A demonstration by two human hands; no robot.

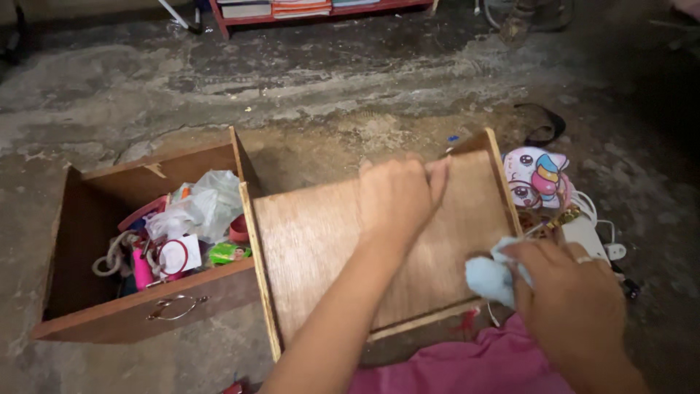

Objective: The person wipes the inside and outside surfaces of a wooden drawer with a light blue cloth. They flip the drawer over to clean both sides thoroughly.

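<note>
Fingers of the right hand (pixel 576 292) clamp a half-hidden blue cloth (pixel 490 277); left hand (pixel 397 201) fingers lie flat, together, on the empty drawer (pixel 321 241).

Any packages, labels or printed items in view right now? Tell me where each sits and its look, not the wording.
Small green packet: in the left drawer, front right corner, flat with a picture.
White round tag: same drawer, red-ringed circle.
Clear plastic bag: drawer's back, crumpled.
Unicorn-print pouch: on the floor, right of the empty drawer, white and pink.
</note>
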